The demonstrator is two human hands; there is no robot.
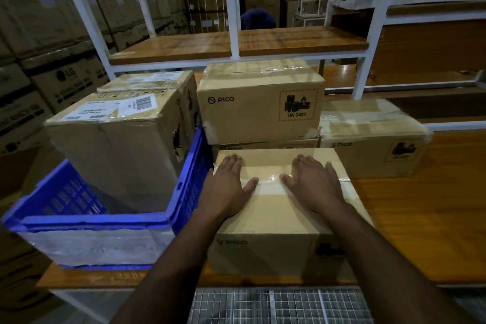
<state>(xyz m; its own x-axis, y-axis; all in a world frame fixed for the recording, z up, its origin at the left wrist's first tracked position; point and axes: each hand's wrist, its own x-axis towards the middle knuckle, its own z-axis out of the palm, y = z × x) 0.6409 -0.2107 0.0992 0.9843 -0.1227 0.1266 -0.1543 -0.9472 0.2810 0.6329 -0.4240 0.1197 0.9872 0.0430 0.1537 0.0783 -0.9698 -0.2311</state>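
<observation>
A brown PICO cardboard box (273, 229) sealed with clear tape stands at the front of the wooden shelf (420, 213). My left hand (226, 187) lies flat on its top at the left, fingers straight. My right hand (313, 184) lies flat on its top at the right, thumb toward the tape seam. Neither hand curls round anything.
A blue plastic crate (86, 221) at the left holds two taller cardboard boxes (115, 144). Behind the front box, a PICO box (260, 102) sits on another one; a third (373, 139) stands to the right. White rack posts, stacked cartons and a person stand behind.
</observation>
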